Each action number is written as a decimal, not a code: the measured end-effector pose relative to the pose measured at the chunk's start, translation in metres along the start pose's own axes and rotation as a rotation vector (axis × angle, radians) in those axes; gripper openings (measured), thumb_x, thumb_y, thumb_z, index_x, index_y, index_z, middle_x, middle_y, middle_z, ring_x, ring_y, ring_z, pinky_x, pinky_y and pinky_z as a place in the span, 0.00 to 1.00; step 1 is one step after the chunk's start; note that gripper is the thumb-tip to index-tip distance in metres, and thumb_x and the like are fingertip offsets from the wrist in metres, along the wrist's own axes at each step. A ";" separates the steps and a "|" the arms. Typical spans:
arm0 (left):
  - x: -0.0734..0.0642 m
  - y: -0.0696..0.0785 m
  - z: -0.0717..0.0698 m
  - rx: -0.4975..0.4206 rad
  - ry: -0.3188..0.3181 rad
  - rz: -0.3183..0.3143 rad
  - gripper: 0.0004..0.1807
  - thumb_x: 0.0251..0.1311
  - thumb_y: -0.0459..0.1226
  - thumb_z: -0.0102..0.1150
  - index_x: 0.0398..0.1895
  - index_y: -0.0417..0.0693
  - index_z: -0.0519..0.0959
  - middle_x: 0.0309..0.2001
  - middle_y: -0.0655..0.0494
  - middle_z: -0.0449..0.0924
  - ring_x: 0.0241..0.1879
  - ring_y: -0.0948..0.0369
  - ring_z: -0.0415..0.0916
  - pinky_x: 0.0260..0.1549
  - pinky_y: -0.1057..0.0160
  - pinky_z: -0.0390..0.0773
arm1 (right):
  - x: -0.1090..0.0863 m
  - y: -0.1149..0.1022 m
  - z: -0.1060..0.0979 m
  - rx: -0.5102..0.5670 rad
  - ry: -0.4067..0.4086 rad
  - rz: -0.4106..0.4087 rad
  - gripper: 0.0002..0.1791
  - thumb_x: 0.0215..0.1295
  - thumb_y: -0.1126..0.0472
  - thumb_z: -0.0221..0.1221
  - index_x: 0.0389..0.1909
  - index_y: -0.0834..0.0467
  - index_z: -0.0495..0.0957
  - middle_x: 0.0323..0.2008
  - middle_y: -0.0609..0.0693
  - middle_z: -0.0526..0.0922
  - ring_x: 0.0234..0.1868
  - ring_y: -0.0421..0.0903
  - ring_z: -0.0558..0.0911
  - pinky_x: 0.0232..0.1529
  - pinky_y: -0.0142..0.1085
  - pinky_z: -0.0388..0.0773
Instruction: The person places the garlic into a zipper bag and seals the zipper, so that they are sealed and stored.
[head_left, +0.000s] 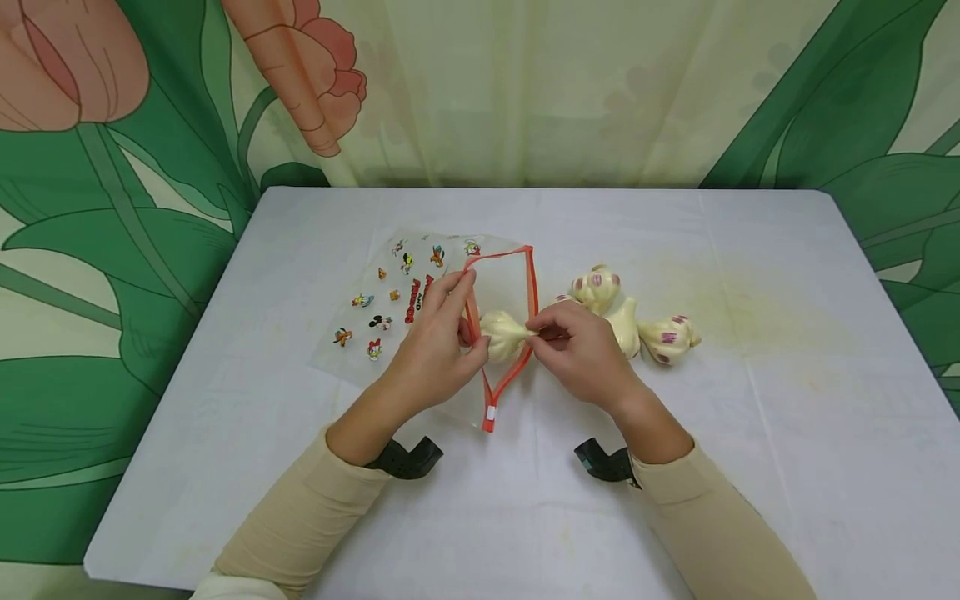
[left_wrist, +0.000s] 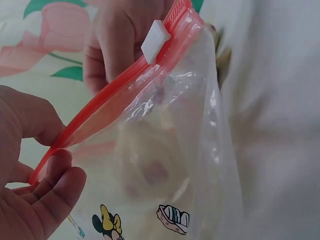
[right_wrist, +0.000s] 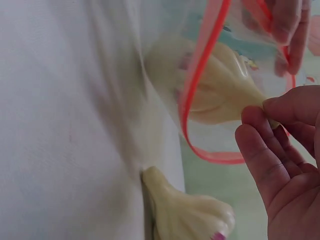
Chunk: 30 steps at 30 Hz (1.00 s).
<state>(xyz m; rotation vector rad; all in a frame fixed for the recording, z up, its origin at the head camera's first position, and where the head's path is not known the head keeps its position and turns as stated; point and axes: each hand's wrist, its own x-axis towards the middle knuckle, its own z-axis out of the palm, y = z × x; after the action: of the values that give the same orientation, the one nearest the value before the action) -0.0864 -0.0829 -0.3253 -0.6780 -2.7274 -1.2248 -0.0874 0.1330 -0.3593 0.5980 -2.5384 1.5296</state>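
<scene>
A clear zip bag (head_left: 420, 300) with cartoon prints and a red zip edge lies at the middle of the table, its mouth spread apart and facing right. My left hand (head_left: 438, 350) pinches the red edge on the near-left side of the mouth. A garlic bulb (head_left: 501, 335) is partly inside the opening. Its stem is pinched between the thumb and fingers of my right hand (head_left: 581, 350). In the right wrist view the bulb (right_wrist: 220, 90) sits behind the red rim, with the stem outside. A white slider (left_wrist: 156, 42) shows on the zip in the left wrist view.
Several more garlic bulbs (head_left: 670, 339) lie in a cluster just right of my right hand, one with a bare stem (right_wrist: 155, 177) in the right wrist view. A white cloth covers the table (head_left: 795, 467). Behind it hangs a flowered curtain (head_left: 525, 100).
</scene>
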 end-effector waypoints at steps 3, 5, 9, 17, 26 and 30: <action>0.000 0.001 0.001 0.001 -0.002 0.012 0.42 0.55 0.25 0.64 0.74 0.29 0.58 0.70 0.39 0.58 0.31 0.63 0.73 0.30 0.67 0.77 | 0.002 0.003 0.005 -0.016 -0.015 -0.009 0.08 0.57 0.75 0.66 0.37 0.66 0.83 0.37 0.54 0.82 0.37 0.49 0.85 0.40 0.36 0.83; 0.000 0.002 0.001 0.002 -0.001 0.023 0.42 0.55 0.25 0.64 0.74 0.29 0.58 0.70 0.39 0.58 0.31 0.63 0.73 0.30 0.67 0.77 | 0.003 0.003 0.008 -0.027 -0.024 -0.003 0.07 0.57 0.74 0.66 0.37 0.66 0.82 0.37 0.53 0.82 0.37 0.48 0.84 0.41 0.37 0.83; 0.000 0.001 0.002 0.007 0.004 0.035 0.42 0.54 0.25 0.65 0.73 0.28 0.58 0.69 0.39 0.59 0.31 0.63 0.73 0.30 0.68 0.77 | 0.005 0.003 0.013 -0.046 -0.032 0.014 0.07 0.58 0.73 0.66 0.38 0.65 0.83 0.37 0.53 0.81 0.37 0.47 0.83 0.41 0.37 0.83; -0.001 0.002 0.002 0.023 0.007 0.044 0.42 0.55 0.25 0.65 0.74 0.29 0.58 0.69 0.38 0.59 0.31 0.63 0.73 0.30 0.68 0.77 | 0.011 0.001 0.019 -0.061 -0.040 0.033 0.07 0.59 0.71 0.65 0.39 0.64 0.83 0.38 0.53 0.81 0.38 0.46 0.84 0.42 0.37 0.83; -0.001 0.003 0.001 0.016 0.006 0.044 0.41 0.56 0.26 0.64 0.73 0.29 0.59 0.69 0.38 0.58 0.32 0.63 0.73 0.30 0.68 0.76 | 0.019 -0.002 0.026 -0.085 -0.074 0.050 0.07 0.61 0.69 0.63 0.39 0.63 0.84 0.39 0.52 0.81 0.39 0.47 0.83 0.43 0.38 0.82; -0.001 0.003 0.001 0.000 -0.003 0.031 0.41 0.56 0.26 0.64 0.74 0.29 0.58 0.70 0.39 0.57 0.32 0.63 0.73 0.30 0.68 0.76 | 0.022 -0.002 0.030 -0.099 -0.073 0.046 0.07 0.60 0.69 0.63 0.39 0.63 0.85 0.38 0.53 0.82 0.38 0.47 0.85 0.42 0.39 0.83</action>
<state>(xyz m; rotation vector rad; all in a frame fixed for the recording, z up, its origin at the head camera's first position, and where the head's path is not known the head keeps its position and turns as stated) -0.0840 -0.0805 -0.3241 -0.7198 -2.7084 -1.2177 -0.1038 0.1003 -0.3655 0.5968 -2.6818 1.4106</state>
